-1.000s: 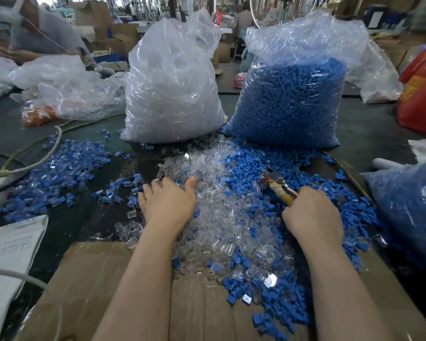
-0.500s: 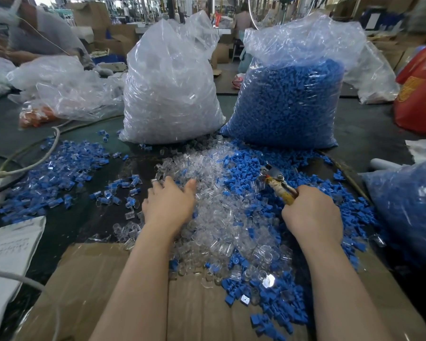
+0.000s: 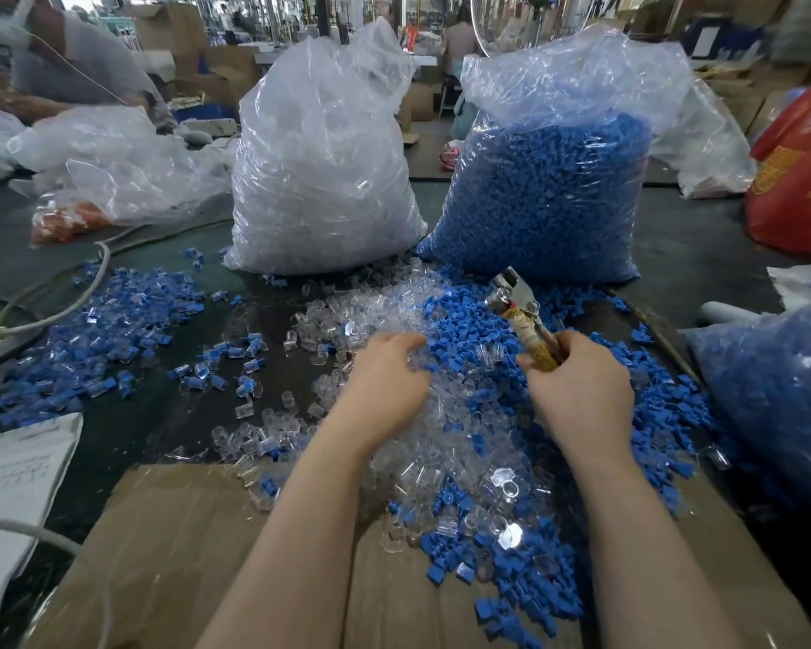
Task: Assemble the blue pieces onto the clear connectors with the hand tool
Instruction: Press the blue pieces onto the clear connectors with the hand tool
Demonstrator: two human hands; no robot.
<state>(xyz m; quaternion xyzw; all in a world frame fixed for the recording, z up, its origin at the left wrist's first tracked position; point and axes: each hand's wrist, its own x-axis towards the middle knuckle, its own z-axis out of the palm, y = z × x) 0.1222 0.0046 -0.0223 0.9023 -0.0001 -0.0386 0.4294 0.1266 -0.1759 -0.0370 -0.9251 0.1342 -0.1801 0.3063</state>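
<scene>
At frame centre, the left hand (image 3: 385, 381) curls into the clear connectors (image 3: 441, 442), perhaps pinching one, nearer them than the right hand (image 3: 581, 391), which grips the hand tool (image 3: 525, 320) pointing up-left.

dark table (image 3: 703, 255); cardboard (image 3: 179, 545) | clear connectors (image 3: 385, 311); blue pieces (image 3: 483, 320) | two bags (image 3: 319, 180)

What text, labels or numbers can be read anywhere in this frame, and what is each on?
No text here can be read.
White paper sheet at the left edge: faint handwritten lines, too blurred to read.
Red bag at the right: yellow printed characters, too blurred and cut off to read.
Hand tool held by the right hand: no marking visible.
Bag of clear connectors and bag of blue pieces: no labels visible.
</scene>
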